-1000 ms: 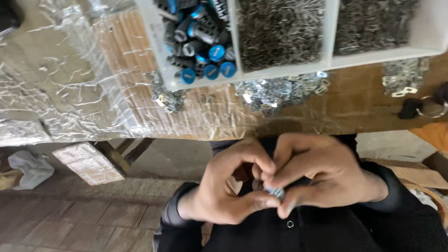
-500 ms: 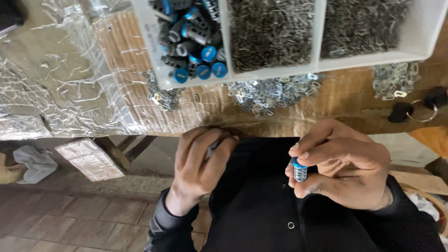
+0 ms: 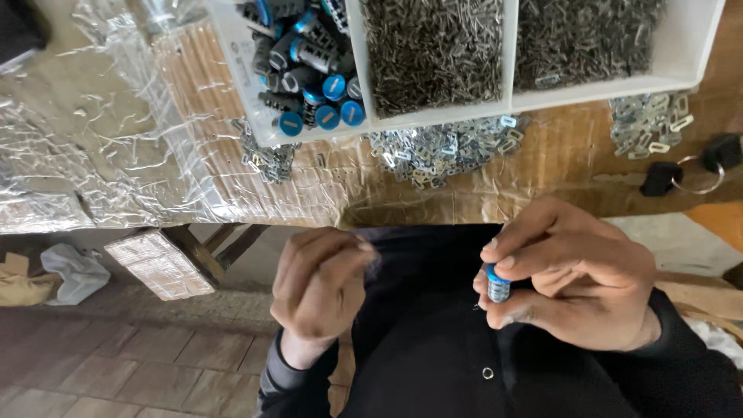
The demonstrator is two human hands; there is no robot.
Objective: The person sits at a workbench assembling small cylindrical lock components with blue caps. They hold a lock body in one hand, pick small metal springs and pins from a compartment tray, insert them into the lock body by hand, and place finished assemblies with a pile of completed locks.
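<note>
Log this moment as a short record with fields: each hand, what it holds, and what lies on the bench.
right hand: fingers pinch a small cylinder, blue cap up, ridged metal body
left hand: curled loosely, fingertips together; whether it holds anything cannot be told
hands: apart, in front of a dark garment
tray: white, three compartments; left one has more blue-capped cylinders, the other two small metal bits
bench: loose metal clips below the tray, keys on a ring at right, clear plastic sheet at left

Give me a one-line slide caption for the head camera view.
Right hand pinches a blue-capped metal cylinder; left hand curled nearby, below a divided white tray of small parts.
</note>
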